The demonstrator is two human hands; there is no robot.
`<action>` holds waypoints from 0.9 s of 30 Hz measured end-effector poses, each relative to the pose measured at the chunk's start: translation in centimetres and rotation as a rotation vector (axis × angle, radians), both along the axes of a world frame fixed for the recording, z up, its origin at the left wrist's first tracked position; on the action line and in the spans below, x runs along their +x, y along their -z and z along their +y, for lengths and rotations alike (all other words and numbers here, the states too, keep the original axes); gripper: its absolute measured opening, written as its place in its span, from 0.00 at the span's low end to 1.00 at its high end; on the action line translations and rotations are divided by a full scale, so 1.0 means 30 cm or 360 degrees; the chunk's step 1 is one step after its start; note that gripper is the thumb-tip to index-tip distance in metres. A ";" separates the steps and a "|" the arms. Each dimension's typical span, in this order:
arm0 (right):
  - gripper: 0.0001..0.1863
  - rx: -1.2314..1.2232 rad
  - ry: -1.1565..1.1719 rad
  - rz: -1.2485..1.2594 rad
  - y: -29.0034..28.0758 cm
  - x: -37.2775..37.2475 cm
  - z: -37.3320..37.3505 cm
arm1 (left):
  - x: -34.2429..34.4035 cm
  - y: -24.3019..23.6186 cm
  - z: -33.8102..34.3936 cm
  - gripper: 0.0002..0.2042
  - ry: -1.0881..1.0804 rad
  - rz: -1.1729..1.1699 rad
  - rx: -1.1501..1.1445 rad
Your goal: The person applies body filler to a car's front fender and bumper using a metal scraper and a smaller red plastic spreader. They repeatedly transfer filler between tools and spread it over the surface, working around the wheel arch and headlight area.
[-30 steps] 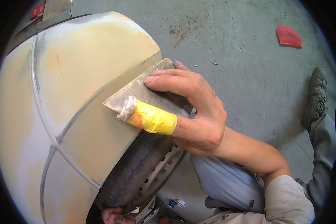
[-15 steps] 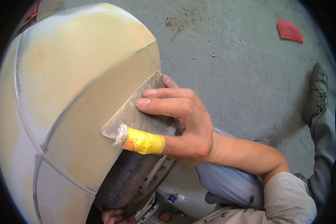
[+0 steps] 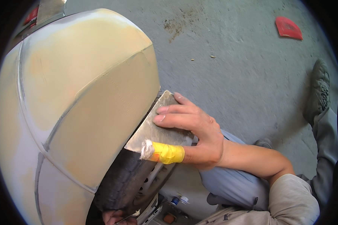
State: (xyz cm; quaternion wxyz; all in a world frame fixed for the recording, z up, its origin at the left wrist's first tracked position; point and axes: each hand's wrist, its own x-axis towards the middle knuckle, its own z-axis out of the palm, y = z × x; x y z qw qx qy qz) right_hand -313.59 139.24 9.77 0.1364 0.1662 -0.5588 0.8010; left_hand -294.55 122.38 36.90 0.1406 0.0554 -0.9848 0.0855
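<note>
My right hand (image 3: 202, 135) pinches a flat, greyish putty scraper (image 3: 159, 129), with several fingers on top and the thumb along its lower edge. Yellow tape and whitish padding wrap the thumb. The scraper is at the lower right rim of a curved car body panel (image 3: 105, 101), over the tyre (image 3: 120, 183); I cannot tell whether it touches the rim. Smooth beige putty coats the panel between two dark-edged creases. At the bottom edge, partly cut off by the picture, my left hand (image 3: 116, 216) curls near the tyre around something hidden.
The wheel rim (image 3: 150, 180) lies under the panel. Low beside it stand a dark box or tray with odds and ends (image 3: 169, 217) and a small blue-and-white item (image 3: 179, 200). A red curved piece (image 3: 289, 28) rests on the grey floor, above a shoe (image 3: 319, 86).
My right hand has drawn the scraper right and down, off the putty surface to the panel's rim. The strip it covered shows as smooth beige putty. My left hand stays low.
</note>
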 end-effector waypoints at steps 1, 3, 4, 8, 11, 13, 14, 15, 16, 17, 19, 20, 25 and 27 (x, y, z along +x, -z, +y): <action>0.15 -0.0003 0.0044 -0.0008 0.001 -0.029 0.012 | 0.004 -0.001 -0.002 0.24 0.0014 0.0013 0.0019; 0.16 0.0018 0.0192 0.0080 -0.004 -0.098 0.016 | 0.009 -0.005 -0.007 0.24 0.0035 0.0014 0.0067; 0.16 -0.0021 0.0218 0.0129 -0.005 -0.132 0.016 | 0.010 -0.008 -0.008 0.24 0.0032 0.0012 0.0067; 0.16 -0.0033 0.0439 0.0236 -0.036 -0.218 -0.036 | 0.010 -0.013 -0.013 0.23 -0.0013 0.0024 0.0116; 0.16 -0.0150 0.0483 0.0254 -0.054 -0.231 -0.068 | 0.004 -0.015 -0.011 0.22 0.0041 -0.0015 0.0043; 0.17 -0.0135 0.0458 0.0224 -0.060 -0.218 -0.075 | 0.003 -0.015 -0.008 0.22 0.0095 -0.0031 -0.0011; 0.17 -0.0116 0.0435 0.0208 -0.061 -0.209 -0.073 | 0.001 -0.014 -0.007 0.22 0.0117 -0.0026 -0.0021; 0.17 -0.0138 0.0428 0.0191 -0.063 -0.196 -0.071 | 0.002 -0.016 -0.003 0.22 0.0137 -0.0022 -0.0031; 0.18 -0.0113 0.0398 0.0182 -0.060 -0.184 -0.067 | 0.000 -0.014 -0.004 0.22 0.0105 -0.0035 -0.0015; 0.18 -0.0059 0.0327 0.0154 -0.059 -0.167 -0.061 | 0.000 -0.013 -0.002 0.22 0.0076 -0.0040 -0.0003; 0.17 -0.0011 0.0285 0.0178 -0.054 -0.128 -0.054 | -0.004 -0.013 0.000 0.23 0.0054 -0.0059 0.0016; 0.16 0.0012 0.0261 0.0170 -0.052 -0.106 -0.056 | -0.006 -0.014 0.001 0.23 0.0062 -0.0072 0.0023; 0.16 -0.0034 0.0213 0.0096 -0.031 -0.001 -0.082 | -0.013 -0.016 0.009 0.24 0.0083 -0.0038 0.0002; 0.16 -0.0024 0.0146 0.0091 -0.022 0.027 -0.067 | -0.013 -0.012 0.013 0.24 0.0086 -0.0081 -0.0035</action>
